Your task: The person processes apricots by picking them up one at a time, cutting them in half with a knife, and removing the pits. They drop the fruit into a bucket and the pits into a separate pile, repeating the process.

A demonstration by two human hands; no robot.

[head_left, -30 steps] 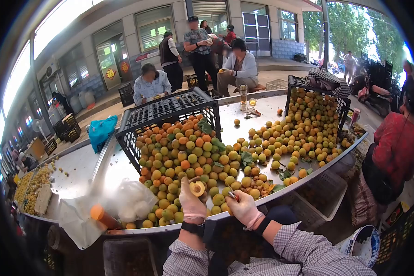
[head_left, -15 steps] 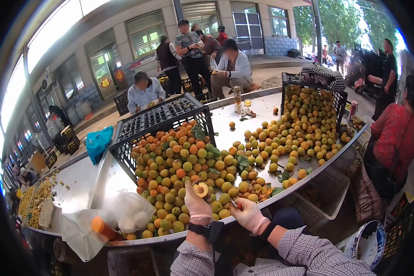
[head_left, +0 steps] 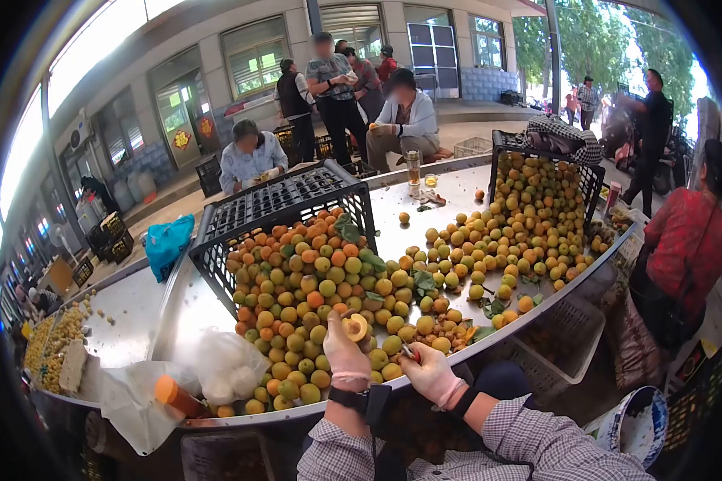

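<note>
My left hand, in a pale glove, holds a halved apricot with its cut face showing. Just to the right, my right hand, also gloved, is closed round a small red-handled tool whose far end is hard to make out. Behind both hands a large heap of apricots spills from a tipped black crate onto the metal table. Torn brownish fruit pieces lie near the table's edge beyond my right hand.
A second tipped crate of apricots stands at the back right. Plastic bags and an orange-capped jar sit at the left front. A grey basket is below the edge. Co-workers sit across the table; a person in red is at right.
The dark-clothed person at the far right has shifted left and has an arm raised. Both my hands stay almost in place, still holding the fruit and the tool.
</note>
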